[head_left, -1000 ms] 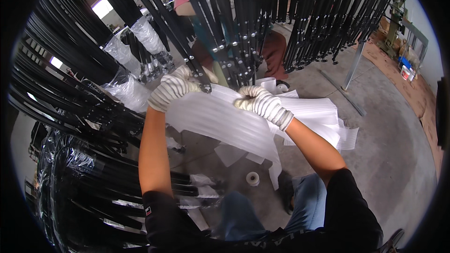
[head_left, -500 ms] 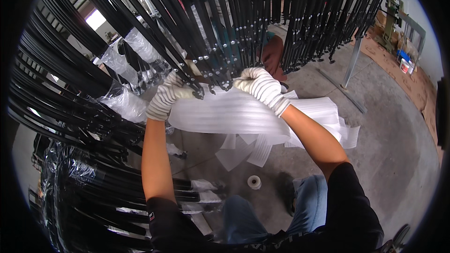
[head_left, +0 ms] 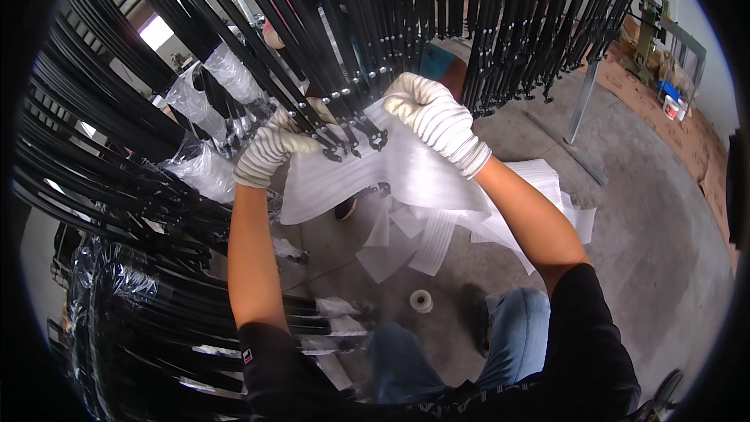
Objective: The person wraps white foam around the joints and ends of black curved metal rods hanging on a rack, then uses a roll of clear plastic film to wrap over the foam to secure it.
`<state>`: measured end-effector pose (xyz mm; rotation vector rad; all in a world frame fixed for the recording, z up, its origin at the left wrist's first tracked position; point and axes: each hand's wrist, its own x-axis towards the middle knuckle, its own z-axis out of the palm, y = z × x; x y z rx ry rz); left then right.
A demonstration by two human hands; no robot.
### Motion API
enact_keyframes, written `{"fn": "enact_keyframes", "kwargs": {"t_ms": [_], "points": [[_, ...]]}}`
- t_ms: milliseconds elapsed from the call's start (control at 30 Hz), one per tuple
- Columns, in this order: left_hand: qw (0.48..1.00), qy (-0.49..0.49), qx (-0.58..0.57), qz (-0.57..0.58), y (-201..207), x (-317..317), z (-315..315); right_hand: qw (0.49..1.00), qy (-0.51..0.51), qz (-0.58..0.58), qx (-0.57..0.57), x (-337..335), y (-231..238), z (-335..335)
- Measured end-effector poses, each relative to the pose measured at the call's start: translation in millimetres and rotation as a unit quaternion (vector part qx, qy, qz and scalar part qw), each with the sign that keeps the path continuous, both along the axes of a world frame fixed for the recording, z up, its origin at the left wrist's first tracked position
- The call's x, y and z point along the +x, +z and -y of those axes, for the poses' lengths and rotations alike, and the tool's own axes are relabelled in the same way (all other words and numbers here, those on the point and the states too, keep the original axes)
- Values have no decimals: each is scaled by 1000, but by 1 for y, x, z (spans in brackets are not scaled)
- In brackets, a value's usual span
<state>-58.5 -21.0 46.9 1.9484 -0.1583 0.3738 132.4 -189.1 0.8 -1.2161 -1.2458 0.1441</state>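
Observation:
A thin white foam sheet point(head_left: 332, 184) is stretched behind and under the lower ends of several hanging black bars point(head_left: 344, 105). My left hand point(head_left: 269, 148), in a white striped glove, is closed on the sheet's left edge beside the bar ends. My right hand point(head_left: 437, 125), gloved the same way, grips the sheet's upper right part and holds it raised against the bars' right side. The sheet dips in the middle, and its lower edge hangs free. Dark flat tips of the bars show in front of it.
More white foam sheets point(head_left: 426, 242) lie low behind my right forearm. A white roll point(head_left: 421, 301) stands on the concrete floor near my legs. Bundles of black bars with clear wrap point(head_left: 207, 172) fill the left. A metal stand post point(head_left: 584, 105) rises at right. A dark shoe point(head_left: 346, 207) shows below the sheet.
My right hand has moved up, lifting the sheet's right side against the bars. The sheet has gone from nearly flat to folded upward. My left hand has shifted slightly left.

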Motion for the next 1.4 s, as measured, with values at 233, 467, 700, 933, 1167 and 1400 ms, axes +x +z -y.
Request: {"fn": "enact_keyframes", "kwargs": {"t_ms": [233, 467, 700, 933, 1167, 1400], "points": [[997, 61, 38, 0, 13, -2, 22, 996, 30, 7, 82, -13, 41, -6], [966, 186, 157, -86, 32, -5, 45, 998, 52, 3, 40, -10, 49, 2], [900, 305, 304, -68, 33, -11, 39, 960, -71, 201, -180, -21, 64, 6], [841, 336, 420, 54, 23, -14, 31, 994, -50, 97, -1, -14, 37, 0], [746, 403, 502, 173, 19, -17, 52, 990, 71, -115, 44, -13, 26, -10], [670, 488, 522, 201, 8, -13, 69, 986, 81, -132, 68, -16, 15, -5]]}}
